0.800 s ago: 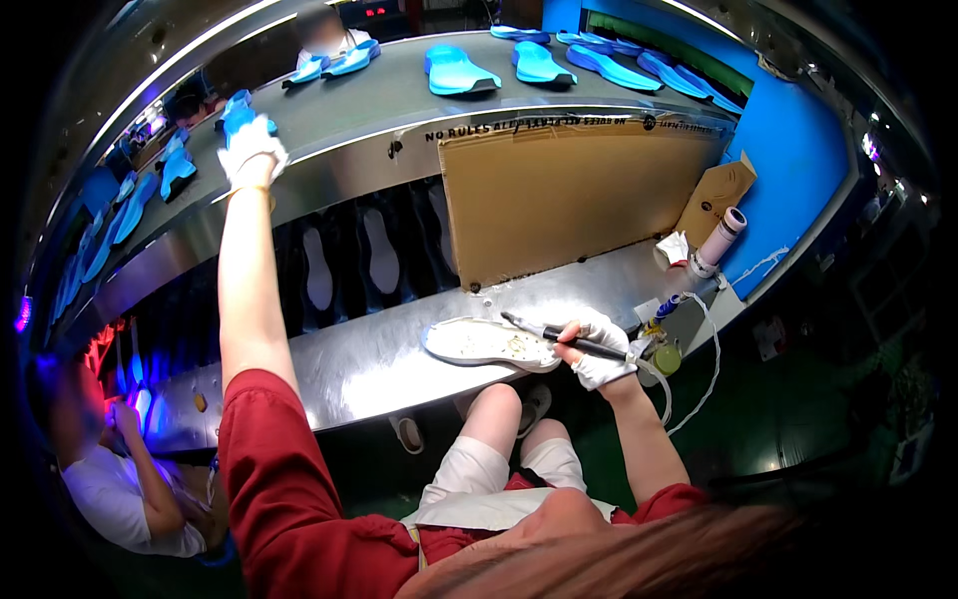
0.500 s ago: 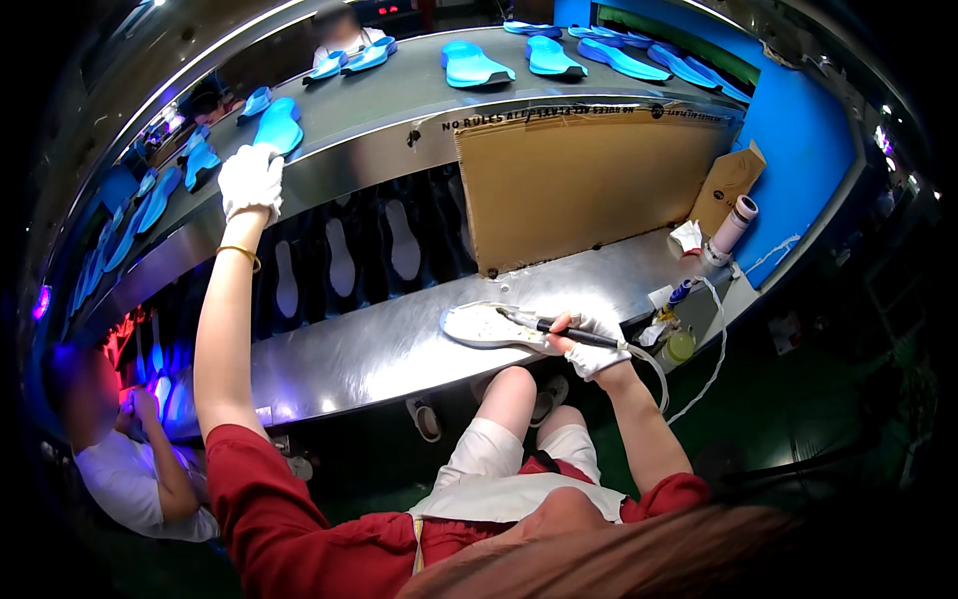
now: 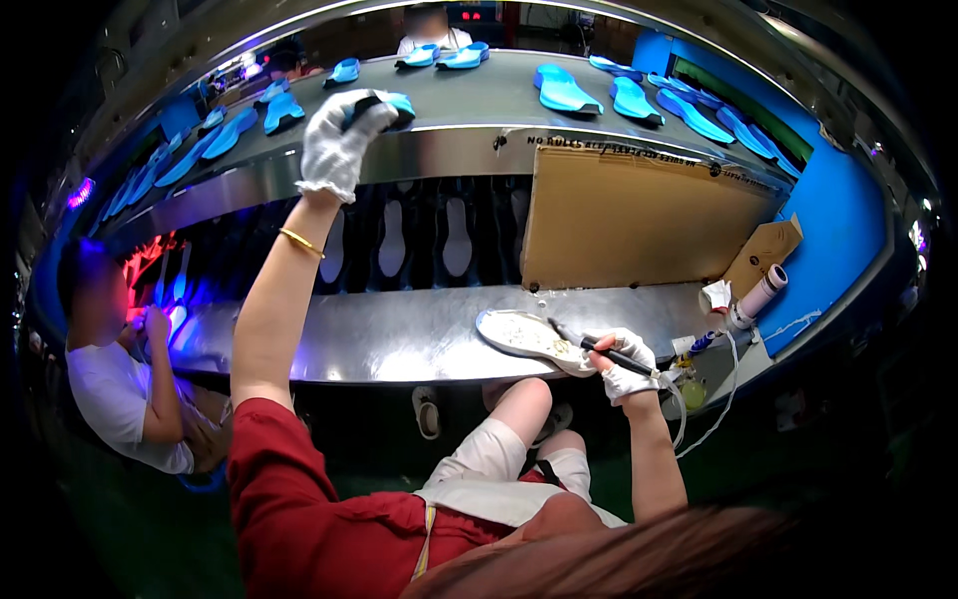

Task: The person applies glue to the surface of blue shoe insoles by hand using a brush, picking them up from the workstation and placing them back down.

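Observation:
Above the near edge of the dark conveyor belt, my left hand (image 3: 344,140) in a white glove grips a blue insole with a black end (image 3: 401,108); most of it is hidden by the glove. My right hand (image 3: 624,364), in a white glove with bare fingertips, is closed around a black pen-like tool (image 3: 619,354) with a white tube at its rear. Its tip is just over a pale shoe sole (image 3: 524,334) lying on the metal shelf (image 3: 399,344). Whether the right hand also touches the sole's near end, I cannot tell.
Several blue insoles (image 3: 564,92) lie along the belt (image 3: 489,98). A cardboard sheet (image 3: 629,220) stands behind the shelf, beside dark slots with grey sole shapes (image 3: 392,240). A pink bottle (image 3: 763,290) stands at right. A co-worker (image 3: 130,399) sits at left; another person is beyond the belt.
My left hand has lifted the blue insole it was touching on the belt and now grips it tilted. The black tool's tip has come off the sole's surface. The whole view has shifted.

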Demonstrator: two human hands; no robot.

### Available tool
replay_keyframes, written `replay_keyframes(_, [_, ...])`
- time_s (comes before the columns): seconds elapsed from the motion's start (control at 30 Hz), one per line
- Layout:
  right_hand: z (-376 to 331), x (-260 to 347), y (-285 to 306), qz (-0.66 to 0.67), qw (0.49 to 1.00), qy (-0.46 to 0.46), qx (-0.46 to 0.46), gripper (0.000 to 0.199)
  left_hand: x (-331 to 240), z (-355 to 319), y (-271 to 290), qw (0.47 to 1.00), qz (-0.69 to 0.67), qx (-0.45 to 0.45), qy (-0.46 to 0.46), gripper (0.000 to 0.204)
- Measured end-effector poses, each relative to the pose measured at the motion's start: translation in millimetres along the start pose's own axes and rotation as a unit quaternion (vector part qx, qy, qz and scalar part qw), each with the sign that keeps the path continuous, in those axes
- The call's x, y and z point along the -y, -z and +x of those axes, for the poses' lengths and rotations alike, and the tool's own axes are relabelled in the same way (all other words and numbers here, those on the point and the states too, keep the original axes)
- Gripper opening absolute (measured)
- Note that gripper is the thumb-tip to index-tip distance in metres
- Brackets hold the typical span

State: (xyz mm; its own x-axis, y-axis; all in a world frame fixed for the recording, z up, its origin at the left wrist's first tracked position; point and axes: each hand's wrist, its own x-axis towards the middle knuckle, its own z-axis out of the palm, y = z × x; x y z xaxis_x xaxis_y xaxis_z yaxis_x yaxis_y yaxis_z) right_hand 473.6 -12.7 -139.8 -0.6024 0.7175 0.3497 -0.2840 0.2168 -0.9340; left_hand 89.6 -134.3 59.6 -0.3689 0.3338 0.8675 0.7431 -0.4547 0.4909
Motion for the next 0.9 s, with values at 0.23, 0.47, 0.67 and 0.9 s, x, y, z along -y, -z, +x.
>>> replay_keyframes(0.23, [-9, 1, 8, 0.09, 0.993, -0.019, -0.078, 0.017, -57, -26, 11, 0.898, -0.43, 0.046, 0.076, 0.049])
replay_keyframes(0.47, [-15, 4, -10, 0.019, 0.998, -0.026, -0.057, 0.023, -1, -227, -64, 0.477, -0.689, 0.099, 0.537, 0.071])
replay_keyframes(0.67, [-25, -2, -14, 0.085, 0.994, -0.053, -0.042, 0.016, -48, -283, -68, 0.449, -0.657, 0.064, 0.602, 0.093])
replay_keyframes(0.9, [-6, 11, -65, 0.07, 0.996, -0.039, 0.043, 0.012, -63, -278, -105, 0.52, -0.641, 0.036, 0.563, 0.084])
